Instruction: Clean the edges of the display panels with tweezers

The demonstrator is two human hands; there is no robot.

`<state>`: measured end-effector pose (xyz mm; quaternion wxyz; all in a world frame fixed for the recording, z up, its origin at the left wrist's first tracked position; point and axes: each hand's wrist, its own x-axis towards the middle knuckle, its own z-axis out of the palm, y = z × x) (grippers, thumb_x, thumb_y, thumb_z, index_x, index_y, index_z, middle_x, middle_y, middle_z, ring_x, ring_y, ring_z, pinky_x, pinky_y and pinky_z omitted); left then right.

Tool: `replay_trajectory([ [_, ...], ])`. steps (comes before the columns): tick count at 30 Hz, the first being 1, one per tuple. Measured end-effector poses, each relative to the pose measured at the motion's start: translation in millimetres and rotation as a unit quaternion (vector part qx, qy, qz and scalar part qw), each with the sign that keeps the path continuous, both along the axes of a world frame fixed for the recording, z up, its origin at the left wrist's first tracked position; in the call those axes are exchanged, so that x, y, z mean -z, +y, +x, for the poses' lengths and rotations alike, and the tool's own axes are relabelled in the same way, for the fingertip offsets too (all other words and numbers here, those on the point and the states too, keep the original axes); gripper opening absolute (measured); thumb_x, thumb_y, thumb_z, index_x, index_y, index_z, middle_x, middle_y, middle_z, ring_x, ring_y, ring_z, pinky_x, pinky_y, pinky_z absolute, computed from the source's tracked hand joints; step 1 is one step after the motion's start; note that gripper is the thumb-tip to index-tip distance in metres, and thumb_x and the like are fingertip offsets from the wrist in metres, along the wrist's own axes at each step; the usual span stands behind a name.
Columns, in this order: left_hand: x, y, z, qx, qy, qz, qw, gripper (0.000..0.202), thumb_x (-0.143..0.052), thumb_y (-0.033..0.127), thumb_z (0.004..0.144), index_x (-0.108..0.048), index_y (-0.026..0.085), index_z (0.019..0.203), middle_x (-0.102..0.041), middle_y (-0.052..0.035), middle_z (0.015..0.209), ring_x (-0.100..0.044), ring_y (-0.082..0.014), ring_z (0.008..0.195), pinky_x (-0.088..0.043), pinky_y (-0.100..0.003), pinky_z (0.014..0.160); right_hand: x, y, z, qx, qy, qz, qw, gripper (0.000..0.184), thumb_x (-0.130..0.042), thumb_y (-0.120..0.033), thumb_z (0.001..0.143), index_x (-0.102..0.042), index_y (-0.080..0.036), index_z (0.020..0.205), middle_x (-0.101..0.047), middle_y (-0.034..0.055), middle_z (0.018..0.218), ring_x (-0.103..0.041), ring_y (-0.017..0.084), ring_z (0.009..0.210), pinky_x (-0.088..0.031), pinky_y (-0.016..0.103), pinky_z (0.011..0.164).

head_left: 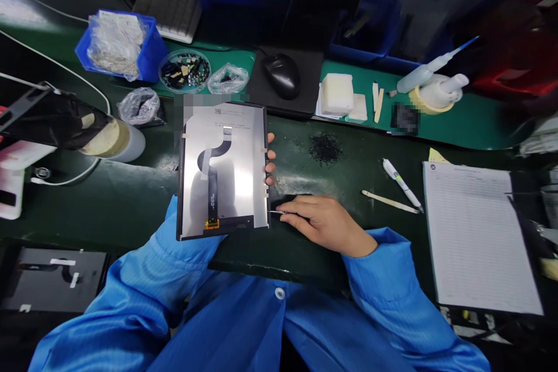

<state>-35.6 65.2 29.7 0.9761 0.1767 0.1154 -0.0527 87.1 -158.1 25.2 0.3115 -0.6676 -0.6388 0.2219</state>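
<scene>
I hold a tablet display panel (238, 157) back side up above the green bench, its silver back crossed by a black flex cable (213, 177). My left hand (270, 160) supports it from beneath; only the fingertips show, curled over its right edge. My right hand (320, 221) rests on the bench just right of the panel's lower corner, pinching thin metal tweezers (277, 212) whose tip touches the panel's right edge.
A pile of black scraps (325, 148), a white pen (400, 181) and a wooden stick (387, 201) lie to the right, beside a paper sheet (475, 232). A mouse (281, 74), blue parts bin (120, 43) and another panel (52, 279) surround the spot.
</scene>
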Motion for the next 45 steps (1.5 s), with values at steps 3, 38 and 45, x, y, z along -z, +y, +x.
replay_trajectory([
  [3, -1.0, -1, -1, -0.003, 0.011, 0.007, 1.000, 0.070, -0.077, 0.047, 0.070, -0.056, 0.022, 0.132, -0.061, -0.0072, 0.109, -0.058, -0.0234, 0.089, -0.051, -0.040, 0.078, -3.6, 0, 0, -0.006, 0.005, -0.029, 1.000, 0.024, -0.056, -0.030, 0.104, -0.075, -0.035, 0.117, -0.080, 0.0023, 0.098, -0.076, 0.023, 0.083, -0.061, 0.036, 0.074],
  [38, 15.0, 12, 6, 0.012, 0.023, -0.006, 1.000, 0.055, -0.057, 0.042, 0.086, -0.054, 0.025, 0.137, -0.065, -0.0080, 0.103, -0.063, -0.0275, 0.087, -0.053, -0.044, 0.073, 8.0, 1, 0, 0.054, -0.028, -0.008, 0.998, 0.019, -0.058, -0.030, 0.104, -0.075, -0.024, 0.110, -0.079, 0.0011, 0.095, -0.074, 0.019, 0.084, -0.055, 0.030, 0.074],
  [45, 18.6, 14, 5, 0.025, 0.008, 0.001, 1.000, 0.064, -0.062, 0.049, 0.078, -0.054, 0.027, 0.138, -0.064, -0.0100, 0.105, -0.061, -0.0283, 0.088, -0.052, -0.044, 0.073, 7.9, 0, 0, 0.044, -0.020, -0.005, 0.999, 0.016, -0.063, -0.028, 0.101, -0.075, -0.023, 0.111, -0.078, 0.0011, 0.094, -0.073, 0.018, 0.082, -0.056, 0.029, 0.073],
])
